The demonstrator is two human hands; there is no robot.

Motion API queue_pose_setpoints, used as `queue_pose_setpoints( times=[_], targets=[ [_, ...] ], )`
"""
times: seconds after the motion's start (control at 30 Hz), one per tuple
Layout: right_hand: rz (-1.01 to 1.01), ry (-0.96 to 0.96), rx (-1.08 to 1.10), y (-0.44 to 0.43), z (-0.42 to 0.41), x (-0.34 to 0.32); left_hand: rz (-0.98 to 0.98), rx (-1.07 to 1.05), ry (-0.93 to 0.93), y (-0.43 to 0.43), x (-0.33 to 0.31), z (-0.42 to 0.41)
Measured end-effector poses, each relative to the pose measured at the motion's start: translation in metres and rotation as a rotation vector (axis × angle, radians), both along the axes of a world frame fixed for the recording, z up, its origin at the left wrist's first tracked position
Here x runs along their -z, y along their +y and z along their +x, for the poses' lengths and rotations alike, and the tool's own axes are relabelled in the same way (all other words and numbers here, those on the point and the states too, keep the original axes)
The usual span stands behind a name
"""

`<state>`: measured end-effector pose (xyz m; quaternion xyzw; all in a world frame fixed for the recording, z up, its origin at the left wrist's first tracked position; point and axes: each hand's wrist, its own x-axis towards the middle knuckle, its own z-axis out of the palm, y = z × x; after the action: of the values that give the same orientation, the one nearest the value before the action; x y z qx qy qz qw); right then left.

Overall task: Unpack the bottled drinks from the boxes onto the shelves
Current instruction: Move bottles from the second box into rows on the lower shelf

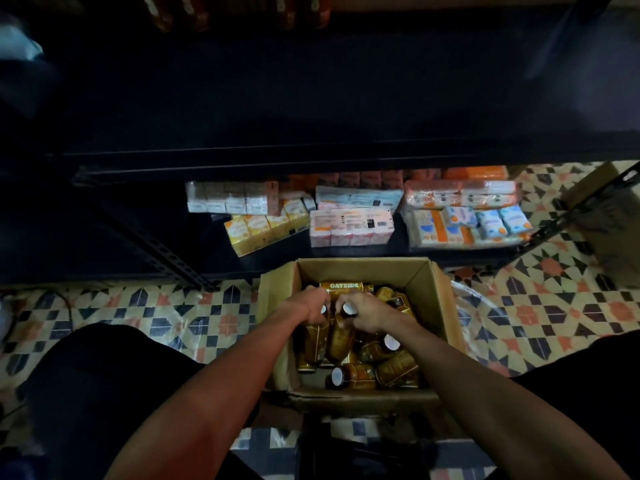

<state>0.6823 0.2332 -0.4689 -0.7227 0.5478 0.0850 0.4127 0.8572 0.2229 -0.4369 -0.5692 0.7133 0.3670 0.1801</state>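
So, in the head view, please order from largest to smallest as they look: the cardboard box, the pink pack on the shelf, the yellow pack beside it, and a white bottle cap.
1. box
2. pink pack and yellow pack: they look about alike, so not ranked
3. cap, though nearer the camera

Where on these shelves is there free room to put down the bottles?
The upper shelf board is bare nearly all across, up to the items at its back. The lower shelf is free only at its left, between the slotted post and the white packs; rightward, carton packs crowd it. The box is full of bottles.
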Motion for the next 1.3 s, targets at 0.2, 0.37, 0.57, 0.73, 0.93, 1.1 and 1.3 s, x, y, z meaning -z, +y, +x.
queue_pose_setpoints(
  times=[0.2, 0.37, 0.57, 0.73, 0.93, 1.1, 1.3],
  targets=[
    [-0.035, -0.017, -0.016, 0.013, 0.004, -0.012, -0.019, -0.081, 0.016, 0.02, 0.003, 0.006],
    [-0.069, -0.055, 0.032, 0.02, 0.0, -0.038, -0.103, -0.094, 0.043, 0.024, -0.018, 0.01],
    [-0.185, -0.093, -0.009, 0.012, -0.006, -0.095, -0.2, 0.002, 0.062, 0.01, -0.076, 0.009],
    [-0.285, -0.125, -0.042, 0.0, -0.012, -0.159, -0.268, 0.066, 0.045, -0.006, -0.142, 0.013],
    [-0.452, -0.151, -0.072, -0.014, -0.015, -0.252, -0.359, 0.135, 0.037, -0.023, -0.245, 0.014],
    [-0.561, -0.177, -0.136, -0.015, -0.012, -0.331, -0.419, 0.144, 0.057, -0.025, -0.329, 0.011],
    [-0.672, -0.254, -0.109, -0.023, -0.018, -0.399, -0.557, 0.118, 0.126, -0.029, -0.398, 0.015]
  ],
)
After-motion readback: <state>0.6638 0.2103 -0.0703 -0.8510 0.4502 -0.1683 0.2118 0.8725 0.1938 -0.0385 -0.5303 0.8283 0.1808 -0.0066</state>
